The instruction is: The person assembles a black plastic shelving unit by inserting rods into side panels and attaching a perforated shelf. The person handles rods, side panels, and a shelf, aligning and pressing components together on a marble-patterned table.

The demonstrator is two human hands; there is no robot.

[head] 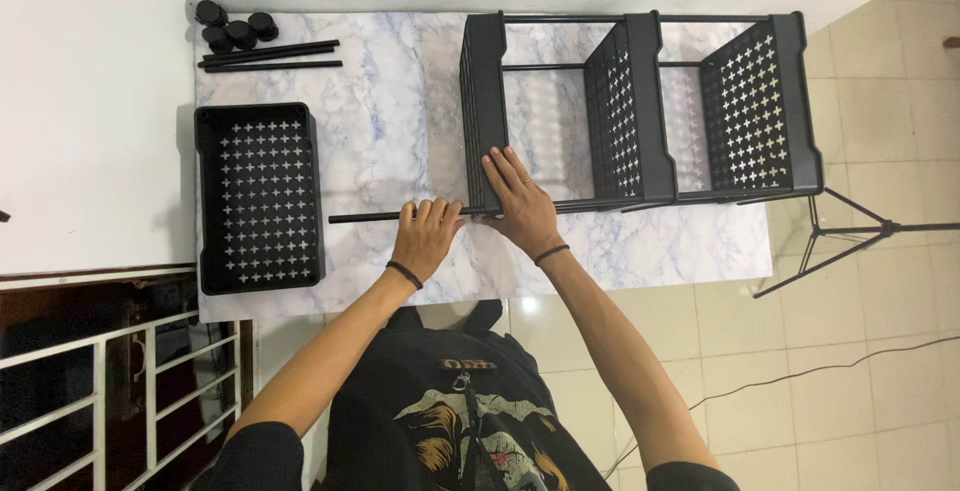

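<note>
Left hand: the left hand (425, 236) lies on the table with its fingers curled over a thin black rod (380, 217). It grips the rod near the rod's right end. A dark band sits on the wrist.

Right hand: the right hand (520, 206) is open and flat, fingers spread a little. It presses on the near edge of the black rack (640, 111), at the rack's left end. It holds nothing in a grip. It has a ring on one finger and a dark band on the wrist.

Rod: the rod is long and lies flat. It sticks out to the left of the left hand and points at the rack. Its right end goes under the hands, so I cannot tell if it is inside the rack.

Rack: the rack lies on its side on the right half of the table. It has three black trays with little plus-shaped holes, joined by thin bars.

Loose tray: one more black tray (260, 196) with the same holes lies flat at the left end of the table, well apart from the hands.

Spare parts: more black rods (270, 54) lie in the far left corner, with small round black wheels (235, 29) just beside them.

Table: the table (400, 121) has a white and grey marble top.

Floor: a black tripod (850, 236) stands on the tiled floor, right of the table.
</note>
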